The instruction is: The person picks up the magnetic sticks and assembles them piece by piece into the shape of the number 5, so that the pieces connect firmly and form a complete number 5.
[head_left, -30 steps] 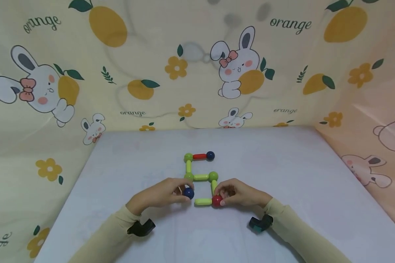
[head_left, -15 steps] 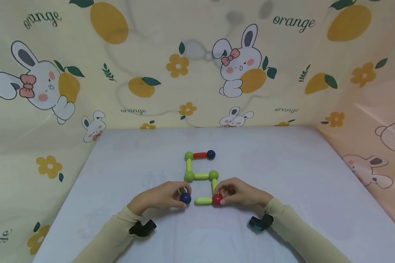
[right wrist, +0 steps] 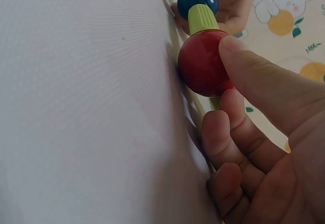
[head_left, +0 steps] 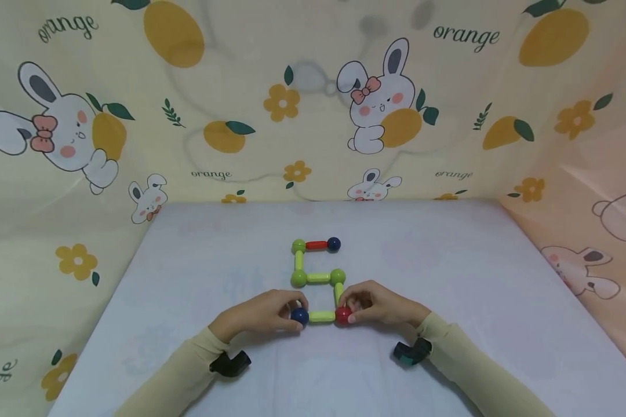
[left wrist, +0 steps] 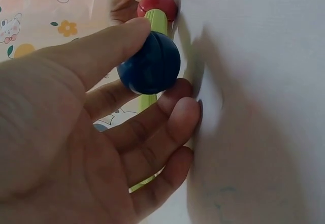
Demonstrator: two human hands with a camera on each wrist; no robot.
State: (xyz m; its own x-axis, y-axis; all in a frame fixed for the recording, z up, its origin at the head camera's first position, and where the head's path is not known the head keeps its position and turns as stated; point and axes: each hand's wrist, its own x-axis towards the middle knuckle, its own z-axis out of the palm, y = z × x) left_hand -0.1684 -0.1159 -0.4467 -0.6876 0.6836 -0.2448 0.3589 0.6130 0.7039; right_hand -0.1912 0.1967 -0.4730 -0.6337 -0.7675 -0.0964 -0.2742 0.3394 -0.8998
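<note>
My left hand (head_left: 265,313) pinches a dark blue ball (left wrist: 151,65) between thumb and fingers. The ball touches the left end of a light green rod (head_left: 321,317). At that rod's other end is a red ball (right wrist: 204,62), which my right hand (head_left: 383,306) pinches. Another green rod (head_left: 339,294) runs from the red ball up to a green ball (head_left: 337,277). From there a rod (head_left: 319,278) leads left to a second green ball (head_left: 299,278). An upright rod (head_left: 299,260), a third green ball (head_left: 298,247), a red rod (head_left: 316,245) and a blue ball (head_left: 334,244) follow.
Everything lies on a white-covered table (head_left: 428,243). A patterned cloth (head_left: 313,116) with rabbits and oranges rises behind it and at both sides. Dark straps with small devices sit at the left wrist (head_left: 230,364) and right wrist (head_left: 412,352).
My left hand first drew the blue ball down and left, then brought it right against the free end of the bottom green rod. My right hand has kept hold of the red ball.
</note>
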